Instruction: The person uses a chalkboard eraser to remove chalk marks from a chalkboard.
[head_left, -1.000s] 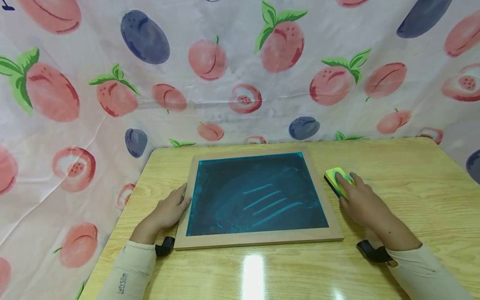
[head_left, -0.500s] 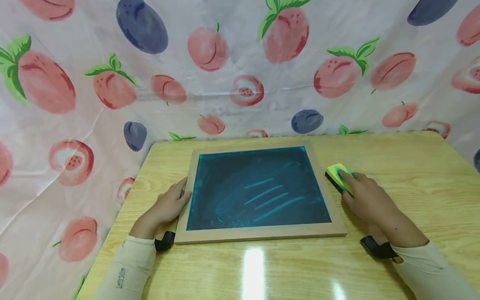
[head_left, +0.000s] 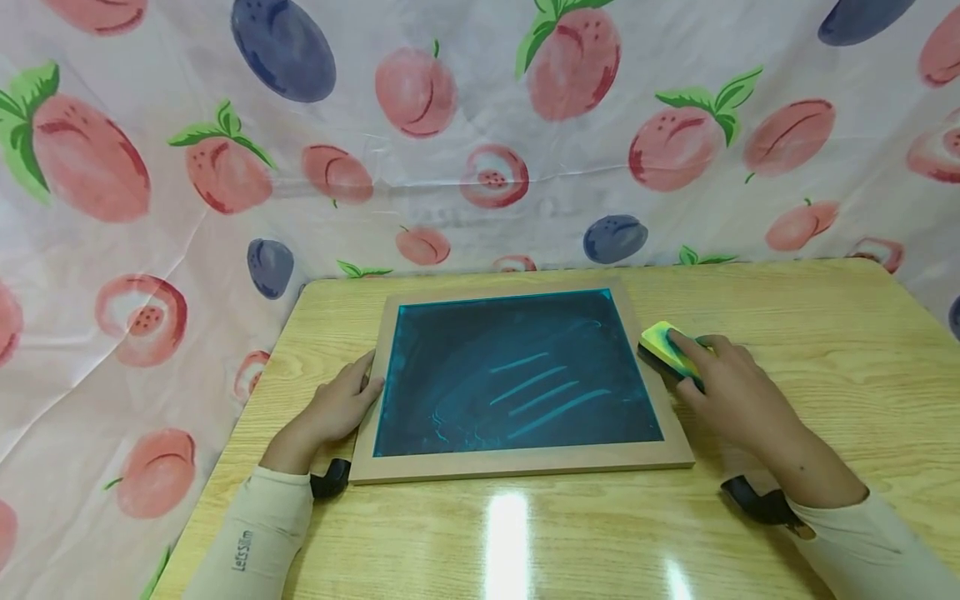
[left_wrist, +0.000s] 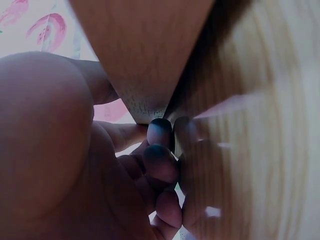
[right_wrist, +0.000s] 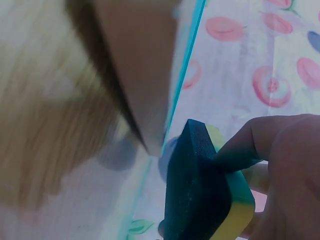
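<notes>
A small chalkboard [head_left: 450,367] in a pale wooden frame lies flat, with several chalk strokes and faint smears on its dark surface. My left hand [head_left: 337,408] holds the frame's left edge, the thumb over its top; in the left wrist view the other fingers [left_wrist: 161,162] curl beside the frame, low against the table. To the right of the board, my right hand [head_left: 738,400] grips a yellow-green chalkboard eraser [head_left: 660,337] with a dark underside. In the right wrist view the eraser [right_wrist: 197,185] is tilted near the frame's edge; whether they touch I cannot tell.
The light wood-grain tabletop [head_left: 420,542] carries the board, with bare wood in front and to the right. Behind and to the left hangs a white cloth [head_left: 547,225] printed with peaches and plums. Black straps [head_left: 757,500] sit at the wrists.
My right hand has brought the eraser slightly left, up to the frame's right edge. The left hand keeps its place on the board. The head view has tilted down a little.
</notes>
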